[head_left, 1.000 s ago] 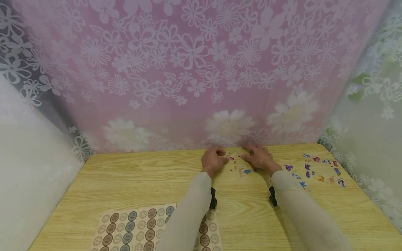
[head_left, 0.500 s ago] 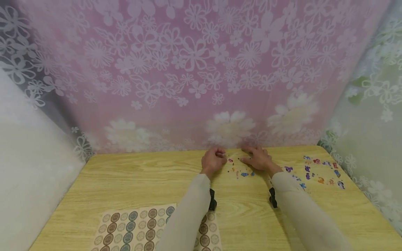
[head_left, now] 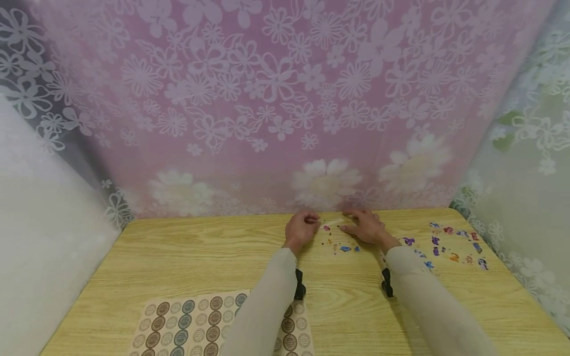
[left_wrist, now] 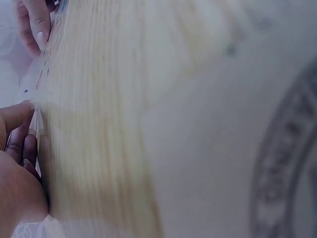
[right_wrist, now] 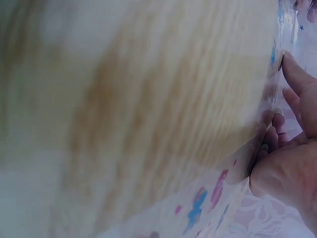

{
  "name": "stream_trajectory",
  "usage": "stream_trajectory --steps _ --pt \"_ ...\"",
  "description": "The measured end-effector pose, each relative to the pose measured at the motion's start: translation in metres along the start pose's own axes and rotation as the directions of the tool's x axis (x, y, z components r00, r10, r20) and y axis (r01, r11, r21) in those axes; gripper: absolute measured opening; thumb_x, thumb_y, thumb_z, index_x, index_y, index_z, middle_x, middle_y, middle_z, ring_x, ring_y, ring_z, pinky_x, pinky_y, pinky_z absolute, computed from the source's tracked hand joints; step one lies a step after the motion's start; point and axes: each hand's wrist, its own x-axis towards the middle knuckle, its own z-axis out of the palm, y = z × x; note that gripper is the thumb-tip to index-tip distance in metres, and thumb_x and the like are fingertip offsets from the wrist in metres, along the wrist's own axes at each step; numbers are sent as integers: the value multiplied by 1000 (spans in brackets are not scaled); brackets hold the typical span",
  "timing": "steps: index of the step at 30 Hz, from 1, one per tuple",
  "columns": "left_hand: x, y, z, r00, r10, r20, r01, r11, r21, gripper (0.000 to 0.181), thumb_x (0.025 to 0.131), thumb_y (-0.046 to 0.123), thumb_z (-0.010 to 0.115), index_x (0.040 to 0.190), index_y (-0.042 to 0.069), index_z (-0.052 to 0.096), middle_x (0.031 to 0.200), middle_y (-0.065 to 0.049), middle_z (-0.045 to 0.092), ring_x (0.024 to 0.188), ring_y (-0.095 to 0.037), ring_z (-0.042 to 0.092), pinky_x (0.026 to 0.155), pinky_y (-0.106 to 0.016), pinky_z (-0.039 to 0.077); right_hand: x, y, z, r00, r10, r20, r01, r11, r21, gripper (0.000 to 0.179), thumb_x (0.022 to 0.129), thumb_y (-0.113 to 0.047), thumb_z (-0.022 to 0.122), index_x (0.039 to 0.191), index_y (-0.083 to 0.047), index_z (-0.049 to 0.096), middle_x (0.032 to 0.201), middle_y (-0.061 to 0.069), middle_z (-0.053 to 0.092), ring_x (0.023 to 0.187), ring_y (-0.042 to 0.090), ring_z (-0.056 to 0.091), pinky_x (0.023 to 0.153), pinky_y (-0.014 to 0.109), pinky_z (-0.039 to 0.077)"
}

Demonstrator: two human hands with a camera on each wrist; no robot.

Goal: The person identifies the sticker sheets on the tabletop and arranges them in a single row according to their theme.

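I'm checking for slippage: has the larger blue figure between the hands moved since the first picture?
Yes: the larger blue figure has shifted slightly left, judged against the table's far right corner.

Sticker sheet (head_left: pixel 345 248), lower centre: looks clear, shiny plastic. Tabletop (head_left: pixel 200 257): wood grain, smooth. My sleeves (head_left: pixel 262 301): matt cloth. Lower-left label sheets (head_left: pixel 196 321): paper.

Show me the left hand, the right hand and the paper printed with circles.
Left hand (head_left: pixel 300 230), head view: back of the hand.
Right hand (head_left: pixel 368 227), head view: back of the hand.
Paper printed with circles (head_left: pixel 184 321), head view: one of its blue-grey circles.
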Motion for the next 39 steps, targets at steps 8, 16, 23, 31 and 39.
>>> stream_trajectory --steps 8,16,23,31,39 --pt "-1 0 0 1000 27 0 -27 999 -24 10 90 21 69 100 20 72 85 14 64 80 -6 60 84 -37 46 -5 2 -1 999 -8 -47 10 999 49 40 93 -37 62 121 -10 57 137 27 33 125 55 22 90 72 18" --pt "-4 0 0 998 60 -11 -61 998 -26 15 92 22 66 106 20 71 87 13 63 80 -8 59 80 -36 46 -9 3 -3 996 -24 -89 35 991 126 17 96 -30 60 101 -13 63 111 11 59 119 43 41 96 71 13" --pt "-4 0 -2 996 92 -5 -92 996 -7 14 93 21 65 102 22 75 95 11 66 91 -12 60 82 -37 46 -9 5 -8 997 -68 -48 79 960 268 19 100 -19 54 105 -3 64 97 10 64 86 26 59 76 44 45" --pt "-4 -7 -6 987 128 102 -121 990 -67 15 93 21 64 101 19 77 113 6 65 103 -16 60 87 -37 47 -16 11 -7 992 -90 -84 109 959 262 27 101 -18 50 120 0 59 98 12 66 75 22 59 67 38 45" --pt "-6 -11 -14 978 158 138 -125 967 -222 16 90 13 68 104 9 75 107 -1 68 97 -17 62 81 -31 50 -21 5 -3 989 -138 -60 149 950 275 30 101 -19 51 125 -3 61 113 13 63 96 26 60 76 38 50"
